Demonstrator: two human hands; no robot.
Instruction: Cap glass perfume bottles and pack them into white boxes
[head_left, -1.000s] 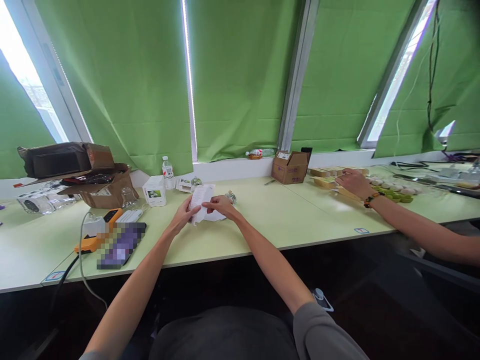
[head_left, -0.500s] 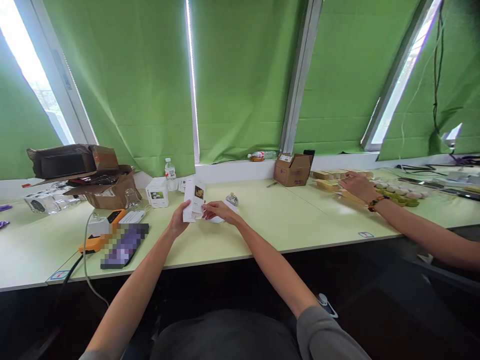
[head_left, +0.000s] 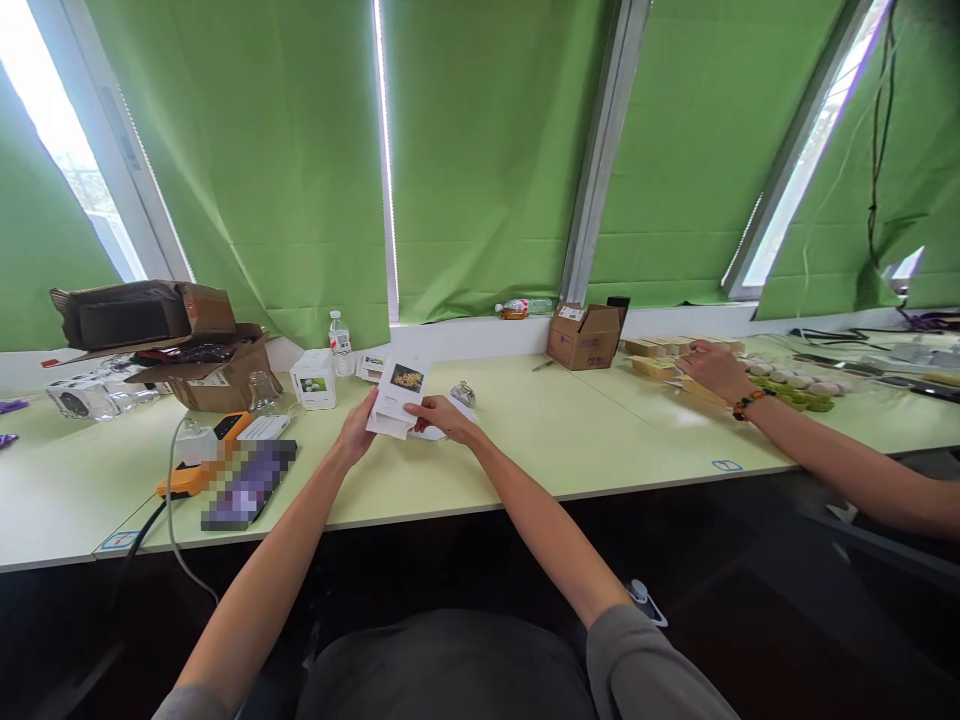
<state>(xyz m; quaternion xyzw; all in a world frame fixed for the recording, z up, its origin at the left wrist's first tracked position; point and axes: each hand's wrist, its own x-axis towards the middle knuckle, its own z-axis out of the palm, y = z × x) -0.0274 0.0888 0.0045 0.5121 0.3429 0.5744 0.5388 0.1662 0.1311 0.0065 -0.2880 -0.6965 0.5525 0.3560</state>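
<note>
Between my hands is a white cardboard box with a dark picture of yellow flowers on its face; it is tilted, and loose flaps show at its lower end. My left hand is wrapped round its left side. On the lower right, my right hand pinches the box with thumb and fingers. Just behind that hand a small silvery ornate object rests on or beside a white piece, partly hidden by the hand.
A white box with a green picture and a water bottle stand behind on the left. Nearer lie a phone and an orange device. A cardboard box sits at the back. At right, a co-worker's hand reaches over yellowish blocks.
The white box has turned so its picture face shows more broadly. My right hand has gone from beside its lower edge to gripping its lower right. The co-worker's hand is nearly unchanged.
</note>
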